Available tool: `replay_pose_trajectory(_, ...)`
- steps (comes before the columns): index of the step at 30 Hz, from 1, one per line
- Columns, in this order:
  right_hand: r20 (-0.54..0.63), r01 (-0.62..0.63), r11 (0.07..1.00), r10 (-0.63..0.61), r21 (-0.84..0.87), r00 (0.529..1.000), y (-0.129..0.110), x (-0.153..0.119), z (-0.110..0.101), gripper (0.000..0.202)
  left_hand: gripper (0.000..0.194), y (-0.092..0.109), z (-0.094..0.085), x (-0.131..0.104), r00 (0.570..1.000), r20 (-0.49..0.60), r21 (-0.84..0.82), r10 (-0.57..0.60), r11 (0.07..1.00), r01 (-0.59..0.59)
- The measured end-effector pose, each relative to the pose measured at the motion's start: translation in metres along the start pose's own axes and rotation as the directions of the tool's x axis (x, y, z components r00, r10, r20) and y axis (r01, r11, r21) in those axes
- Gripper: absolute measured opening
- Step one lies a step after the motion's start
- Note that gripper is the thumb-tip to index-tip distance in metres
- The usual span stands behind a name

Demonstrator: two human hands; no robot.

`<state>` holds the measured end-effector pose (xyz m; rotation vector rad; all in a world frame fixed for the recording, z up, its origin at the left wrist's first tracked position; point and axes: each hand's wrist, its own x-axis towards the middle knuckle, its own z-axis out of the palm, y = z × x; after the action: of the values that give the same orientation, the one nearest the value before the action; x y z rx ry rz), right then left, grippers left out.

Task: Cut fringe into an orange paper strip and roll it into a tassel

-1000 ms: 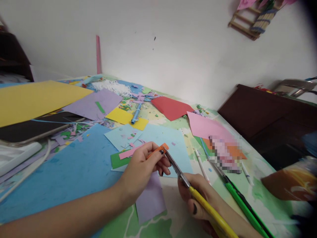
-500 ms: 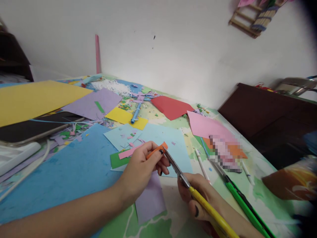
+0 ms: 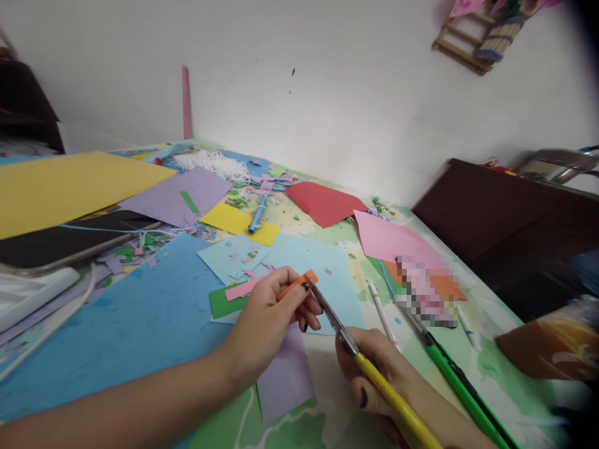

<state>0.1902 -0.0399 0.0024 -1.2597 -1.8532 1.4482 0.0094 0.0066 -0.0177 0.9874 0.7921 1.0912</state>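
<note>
Orange paper strip (image 3: 312, 275) mid-frame, pinched between left hand (image 3: 274, 312) thumb and fingers, probably light, bendy, easily creased, best held close to its free end; right hand (image 3: 388, 358) wraps yellow-handled scissors (image 3: 374, 376), lower right, blade bite too small to tell.

Dark polish (image 3: 364, 398) covers the visible nails (image 3: 305, 287) of the left hand (image 3: 276, 305) and right hand (image 3: 386, 357); both forearms (image 3: 154, 399) are bare.
</note>
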Motion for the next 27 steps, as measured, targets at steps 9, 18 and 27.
replay_pose_trajectory(9, 0.033, -0.026, 0.999, 0.025, 0.021, 0.999, -0.0047, -0.0042, -0.0007, 0.051, 0.019, -0.0004, -0.0007, 0.0009, 1.000, -0.002, 0.003, 0.007, 1.000, -0.007)
replay_pose_trajectory(18, 0.011, -0.022, 1.000, 0.022, 0.017, 1.000, -0.0041, 0.0010, 0.0006, 0.051, 0.018, -0.0011, -0.0008, -0.0005, 1.000, 0.005, 0.005, 0.004, 1.000, -0.004)
replay_pose_trajectory(27, 0.006, -0.028, 1.000, 0.028, 0.010, 1.000, -0.0012, 0.0022, 0.0016, 0.053, 0.017, -0.0016, -0.0012, 0.0033, 1.000, 0.001, 0.002, -0.004, 1.000, 0.004)
